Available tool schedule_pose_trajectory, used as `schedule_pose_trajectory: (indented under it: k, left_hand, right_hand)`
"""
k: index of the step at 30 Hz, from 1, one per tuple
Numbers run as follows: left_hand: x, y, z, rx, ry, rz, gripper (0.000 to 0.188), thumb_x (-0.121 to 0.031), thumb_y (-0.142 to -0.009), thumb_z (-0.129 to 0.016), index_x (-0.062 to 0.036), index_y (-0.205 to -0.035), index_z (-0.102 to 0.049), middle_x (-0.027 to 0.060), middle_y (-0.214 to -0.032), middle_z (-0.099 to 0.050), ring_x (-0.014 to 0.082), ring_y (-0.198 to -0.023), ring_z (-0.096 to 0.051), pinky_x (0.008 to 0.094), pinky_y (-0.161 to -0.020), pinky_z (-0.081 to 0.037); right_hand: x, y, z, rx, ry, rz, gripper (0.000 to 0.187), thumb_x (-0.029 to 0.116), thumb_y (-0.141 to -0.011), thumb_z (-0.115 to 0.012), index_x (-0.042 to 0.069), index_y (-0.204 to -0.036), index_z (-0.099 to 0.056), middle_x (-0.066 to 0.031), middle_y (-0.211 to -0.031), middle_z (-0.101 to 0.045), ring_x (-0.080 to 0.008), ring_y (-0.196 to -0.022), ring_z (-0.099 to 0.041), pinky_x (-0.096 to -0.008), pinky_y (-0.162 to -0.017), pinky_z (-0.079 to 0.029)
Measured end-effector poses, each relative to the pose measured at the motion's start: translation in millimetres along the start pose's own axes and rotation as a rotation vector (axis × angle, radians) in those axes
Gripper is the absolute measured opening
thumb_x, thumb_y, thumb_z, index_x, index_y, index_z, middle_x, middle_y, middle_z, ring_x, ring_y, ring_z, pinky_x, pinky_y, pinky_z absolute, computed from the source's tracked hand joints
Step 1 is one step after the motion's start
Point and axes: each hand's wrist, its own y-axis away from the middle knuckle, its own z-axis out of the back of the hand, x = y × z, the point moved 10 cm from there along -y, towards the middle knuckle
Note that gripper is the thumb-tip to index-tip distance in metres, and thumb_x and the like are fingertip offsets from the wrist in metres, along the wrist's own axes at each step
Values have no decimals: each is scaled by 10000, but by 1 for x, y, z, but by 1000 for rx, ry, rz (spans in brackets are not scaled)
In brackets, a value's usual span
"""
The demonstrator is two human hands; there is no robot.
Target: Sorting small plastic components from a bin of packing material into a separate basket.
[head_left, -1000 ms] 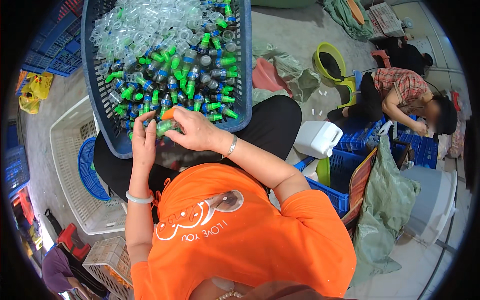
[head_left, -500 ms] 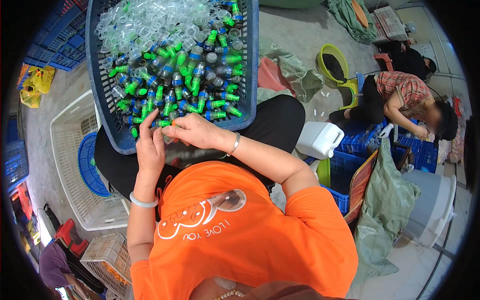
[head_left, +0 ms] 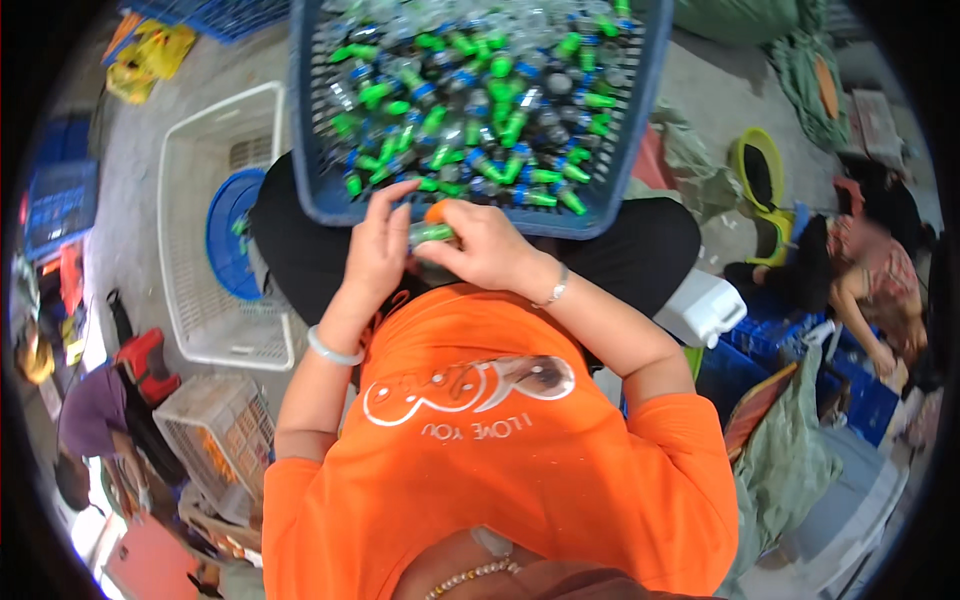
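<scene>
A blue plastic basket (head_left: 306, 150) rests against my legs, heaped with small clear pieces bearing blue rings and green tips (head_left: 515, 127). Colourless clear cups lie at its far end. At the basket's near edge, my right hand (head_left: 490, 245) is closed on a green-tipped piece (head_left: 432, 233), pinched between thumb and fingers. Something orange (head_left: 437, 211) shows at that hand's index finger; its kind is unclear. My left hand (head_left: 377, 252) stands just left of the piece with fingers stretched upward and apart. Whether its fingertips touch the piece is hard to see.
To the left stands a white crate (head_left: 180, 230) with a round blue basket (head_left: 222, 235) inside. A white jug (head_left: 703, 308) and green sacking (head_left: 785, 470) lie on the right. One person (head_left: 880, 270) works at far right, another (head_left: 95, 415) bends at lower left.
The view has swung left, so the basket and my hands appear farther right. My hands have drawn back from the heap toward my body, and a green-tipped piece now shows between them.
</scene>
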Motion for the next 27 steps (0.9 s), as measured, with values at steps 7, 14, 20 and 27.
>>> schedule_pose_trajectory:
  k: [7,14,20,27]
  left_hand:
    - [43,21,123,-529,-342,-163,308,-200,-963,-499,-61,-1237,-515,178,-1041,-609,252,-848,-619,334,-763,-488]
    - [130,60,262,-974,-745,54,303,-129,-890,-587,37,-1142,-567,208,-1081,-617,319,-1013,-587,379,-894,-444]
    - [16,8,107,-519,-445,-353,172,-78,-822,-651,-48,-991,-657,112,-914,-634,267,-859,-583,355,-777,-459]
    - [21,-5,56,-388,-392,-275,129,-63,-833,-645,-52,-960,-662,78,-833,-611,217,-821,-588,323,-730,-474]
  right_hand:
    - [-13,7,-3,-47,44,-92,308,268,-824,-689,50,-1021,-598,-97,-822,-585,-260,-656,-600,-363,-568,-476]
    - [-53,3,41,-269,426,-94,298,196,-810,-701,65,-1050,-583,-76,-833,-568,-242,-634,-602,-343,-550,-479]
    - [-50,-32,2,-126,721,-20,282,172,-771,-711,39,-953,-541,-109,-844,-553,-273,-658,-624,-372,-536,-500]
    - [-51,-60,-17,-53,774,149,322,202,-732,-727,31,-884,-501,-125,-815,-530,-282,-645,-628,-373,-521,-511]
